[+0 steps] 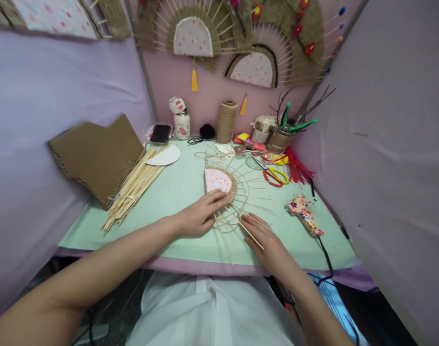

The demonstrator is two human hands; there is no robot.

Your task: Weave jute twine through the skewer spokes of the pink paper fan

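A half-round fan piece lies on the table, its pink dotted centre (217, 179) edged by a band of twine (233, 185). Thin bamboo sticks (223, 240) spread out from the band, and a loop of twine crosses them. My left hand (203, 214) rests on the lower part of the centre and band, its fingers stretched out. To the right, my right hand (264, 238) is low among the lower sticks, fingers extended; two sticks pass over it. Whether its fingertips pinch the twine does not show.
Left are a bundle of bamboo sticks (132, 190), cardboard (93, 158) and a white half disc (165, 156). Scissors (277, 177), a corded glue gun (304, 214) and red tassels (299, 166) lie right. A twine spool (226, 121) stands behind; finished fans (194, 36) hang above.
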